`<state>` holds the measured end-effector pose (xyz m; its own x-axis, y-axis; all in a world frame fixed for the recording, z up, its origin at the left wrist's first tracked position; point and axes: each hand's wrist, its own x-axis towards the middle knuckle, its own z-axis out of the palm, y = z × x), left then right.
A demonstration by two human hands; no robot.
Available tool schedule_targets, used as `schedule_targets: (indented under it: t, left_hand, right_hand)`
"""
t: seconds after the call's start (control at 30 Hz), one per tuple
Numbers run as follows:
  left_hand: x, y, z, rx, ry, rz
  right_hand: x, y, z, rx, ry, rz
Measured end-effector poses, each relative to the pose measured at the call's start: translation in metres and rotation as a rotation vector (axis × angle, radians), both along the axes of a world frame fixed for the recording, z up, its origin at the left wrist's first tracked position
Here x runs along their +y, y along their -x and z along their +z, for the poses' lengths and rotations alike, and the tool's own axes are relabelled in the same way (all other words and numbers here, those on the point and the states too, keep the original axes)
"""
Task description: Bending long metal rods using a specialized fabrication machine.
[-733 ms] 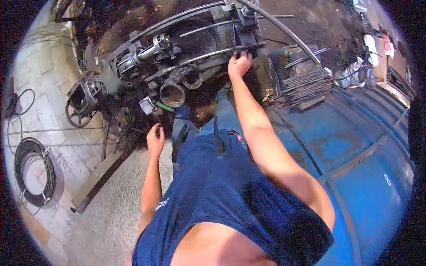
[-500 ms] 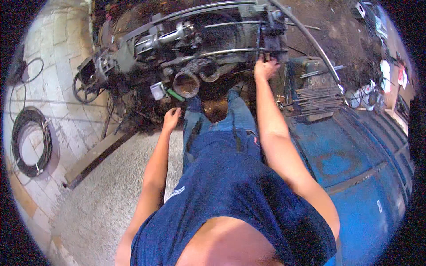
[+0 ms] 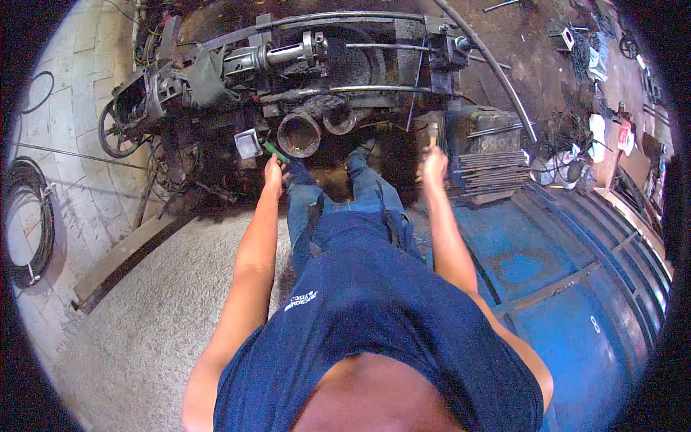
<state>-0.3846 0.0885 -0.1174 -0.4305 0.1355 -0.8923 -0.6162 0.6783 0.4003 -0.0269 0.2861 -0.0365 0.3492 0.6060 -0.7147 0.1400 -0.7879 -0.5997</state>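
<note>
My left hand point(image 3: 274, 174) is at the near end of a green handle point(image 3: 272, 150), with its fingers curled round that end. The handle's far part lies beside a small white-faced box point(image 3: 248, 144), below the machine's round metal tube point(image 3: 299, 135). My right hand point(image 3: 433, 167) is closed on a short tool with a pale, wood-coloured handle point(image 3: 433, 132). The tool's top sticks up above the fist; its head is blurred against the dark machine, so its kind cannot be told. This hand is left of a stack of thin metal rods point(image 3: 491, 171).
A long greasy machine point(image 3: 288, 57) with rails and a handwheel point(image 3: 119, 129) spans the far side. Blue metal panels point(image 3: 547, 252) lie at right. A coiled black hose point(image 3: 43, 216) and a metal beam point(image 3: 129, 255) are on the left floor; plastic bags point(image 3: 565, 165) lie far right.
My left hand has moved forward onto the green handle. My right hand has drawn back from the machine's right end and now holds up the pale-handled tool. The view has shifted slightly.
</note>
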Motion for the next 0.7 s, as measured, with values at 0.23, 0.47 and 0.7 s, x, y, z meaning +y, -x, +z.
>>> schedule_targets:
  t: [0.23, 0.47, 0.7]
  left_hand:
    - [0.005, 0.0, 0.002, -0.036, -0.075, 0.032]
    - [0.003, -0.004, -0.002, -0.032, -0.066, 0.036]
    - [-0.018, 0.003, -0.013, -0.028, -0.143, 0.018]
  right_hand:
    - [0.027, 0.149, 0.11, -0.116, -0.585, 0.704]
    - [0.06, 0.2, 0.073, -0.404, -0.696, 0.902]
    - [0.056, 0.191, 0.084, -0.254, -0.79, 0.853]
